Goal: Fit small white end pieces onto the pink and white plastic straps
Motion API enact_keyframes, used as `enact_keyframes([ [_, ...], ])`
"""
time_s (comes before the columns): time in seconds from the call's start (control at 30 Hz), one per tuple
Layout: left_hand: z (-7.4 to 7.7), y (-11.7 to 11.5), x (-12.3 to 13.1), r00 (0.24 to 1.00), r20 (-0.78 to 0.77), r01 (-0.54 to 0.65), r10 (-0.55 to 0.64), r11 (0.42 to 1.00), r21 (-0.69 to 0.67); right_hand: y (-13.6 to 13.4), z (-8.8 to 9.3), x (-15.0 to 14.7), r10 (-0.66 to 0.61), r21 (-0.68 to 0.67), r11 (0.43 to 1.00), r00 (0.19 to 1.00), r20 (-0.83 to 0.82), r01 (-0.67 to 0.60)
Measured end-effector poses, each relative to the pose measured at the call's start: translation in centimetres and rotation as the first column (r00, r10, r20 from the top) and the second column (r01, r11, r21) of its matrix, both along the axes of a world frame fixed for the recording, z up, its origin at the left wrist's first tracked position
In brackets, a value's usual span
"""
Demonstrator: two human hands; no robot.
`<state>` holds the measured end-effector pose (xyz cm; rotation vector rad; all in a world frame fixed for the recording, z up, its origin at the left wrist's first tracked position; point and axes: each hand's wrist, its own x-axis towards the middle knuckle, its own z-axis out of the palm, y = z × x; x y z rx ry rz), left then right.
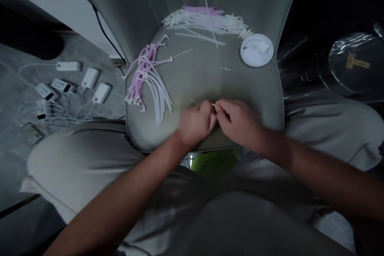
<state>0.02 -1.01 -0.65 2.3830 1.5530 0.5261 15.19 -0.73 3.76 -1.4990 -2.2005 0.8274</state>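
My left hand [196, 124] is closed around a thin white tube [194, 100], whose tip sticks out beyond the fingers. Right beside it, my right hand [235, 122] pinches at the short white end [213, 105] showing between the two hands. The fingers cover most of the tube, and I cannot tell whether the right fingers hold a separate small piece. Several tiny white bits [225, 69] lie on the grey chair seat [204, 76] ahead of my hands. A white round dish [255, 62] at the seat's right edge holds small white material.
Pink tubes [145, 62] with white end pieces and plain white tubes [160, 100] lie at the seat's left. Another pile of white tubes [207, 20] rests against the chair back. White power banks [90, 78] with cables are on the floor; something green [214, 161] sits below the seat.
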Motion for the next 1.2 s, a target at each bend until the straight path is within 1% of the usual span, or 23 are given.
enact_keyframes([
  [0.27, 0.0, 0.0, 0.2, 0.998, -0.057, 0.005, -0.005, 1.000, 0.005, 0.3, -0.2, 0.2, 0.015, -0.015, 1.000, 1.000, 0.011, -0.015],
  [0.37, 0.4, 0.2, 0.3, 0.998, -0.068, -0.016, 0.017, 1.000, 0.004, 0.5, 0.0, 0.3, 0.017, 0.007, 1.000, 1.000, 0.000, -0.017],
  [0.47, 1.2, 0.5, 0.2, 0.997, -0.073, -0.039, 0.041, 0.999, 0.032, 0.6, 0.4, 0.5, 0.012, 0.046, 0.999, 0.998, -0.060, -0.010],
  [0.5, 1.5, 0.6, 0.1, 0.997, -0.065, -0.040, 0.043, 0.998, 0.049, 0.7, 0.6, 0.6, 0.003, 0.039, 0.999, 0.996, -0.085, 0.000],
  [0.53, 1.7, 0.6, 0.1, 0.998, -0.054, -0.036, 0.040, 0.997, 0.065, 0.7, 0.7, 0.6, -0.008, 0.011, 1.000, 0.993, -0.115, 0.010],
  [0.6, 2.1, 0.6, -0.1, 0.999, -0.031, -0.018, 0.021, 0.996, 0.090, 0.9, 0.9, 0.7, -0.039, -0.113, 0.993, 0.979, -0.199, 0.017],
  [0.7, 2.5, 0.4, -0.4, 0.999, -0.038, 0.018, -0.013, 0.991, 0.136, 1.3, 0.9, 0.8, -0.104, -0.340, 0.940, 0.925, -0.366, -0.029],
  [0.77, 2.7, 0.3, -0.6, 0.998, -0.051, 0.037, -0.029, 0.986, 0.164, 1.4, 1.0, 0.8, -0.155, -0.423, 0.904, 0.884, -0.441, -0.053],
  [0.87, 3.2, 0.3, -0.8, 0.998, -0.008, 0.061, -0.060, 0.986, 0.158, 1.5, 1.1, 0.9, -0.189, -0.454, 0.889, 0.853, -0.487, -0.063],
  [0.97, 3.8, 0.2, -1.0, 0.993, 0.074, 0.086, -0.094, 0.991, 0.103, 1.6, 1.5, 0.9, -0.190, -0.458, 0.886, 0.847, -0.496, -0.070],
  [1.07, 4.2, 0.1, -1.1, 0.989, 0.123, 0.078, -0.085, 0.995, 0.060, 1.5, 1.8, 0.9, -0.165, -0.434, 0.898, 0.853, -0.495, -0.078],
  [1.2, 4.2, 0.2, -1.2, 0.978, 0.205, 0.050, -0.048, 0.999, -0.004, 1.4, 2.1, 1.0, -0.130, -0.395, 0.913, 0.846, -0.517, -0.101],
])
